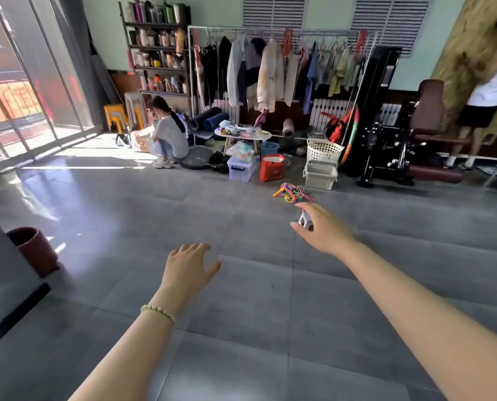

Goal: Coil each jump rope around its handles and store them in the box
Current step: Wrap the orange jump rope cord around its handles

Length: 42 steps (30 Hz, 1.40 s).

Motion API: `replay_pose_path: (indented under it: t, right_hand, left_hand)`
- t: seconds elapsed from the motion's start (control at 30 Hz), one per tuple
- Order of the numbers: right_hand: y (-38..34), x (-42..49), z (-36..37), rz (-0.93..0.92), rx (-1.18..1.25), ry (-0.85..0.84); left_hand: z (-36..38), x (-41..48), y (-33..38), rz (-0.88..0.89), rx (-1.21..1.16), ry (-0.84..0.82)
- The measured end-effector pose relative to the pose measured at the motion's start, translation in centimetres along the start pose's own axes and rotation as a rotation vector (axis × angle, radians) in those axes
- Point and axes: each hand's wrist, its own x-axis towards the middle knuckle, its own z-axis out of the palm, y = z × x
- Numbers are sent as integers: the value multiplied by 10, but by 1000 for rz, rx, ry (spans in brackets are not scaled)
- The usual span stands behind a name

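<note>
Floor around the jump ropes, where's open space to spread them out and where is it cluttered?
Bare tiles run from the ropes toward both hands and left to the red bin. Behind the ropes it is crowded: white baskets, red bag, clear box.

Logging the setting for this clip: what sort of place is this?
Probably a home gym or activity room used for storage: a weight machine by the back wall, a rack of clothes, rolled mats, and tangled jump ropes on the tiled floor.

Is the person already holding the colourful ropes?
No. The ropes lie in a tangled pile on the floor, beyond both empty, open hands: left hand, right hand.
</note>
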Motion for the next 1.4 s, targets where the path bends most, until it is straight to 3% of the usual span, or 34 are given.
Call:
replay_pose_path:
  t: [0.43, 0.73, 1.03, 1.2, 1.4]
  right_hand:
    - [140, 240, -3, -47, 40, -100]
    - [212, 440, 35, -56, 65, -136]
    - [266, 643, 57, 0, 91, -122]
    - [323, 763, 80, 42, 71, -150]
    - [400, 927, 95, 64, 35, -66]
  left_hand:
    - [48, 259, 85, -56, -97, -8]
    - [86, 478, 74, -61, -82, -6]
    - [106, 717, 69, 48, -45, -57]
    - [143, 843, 71, 80, 8, -98]
    - [189, 998, 77, 63, 55, -155]
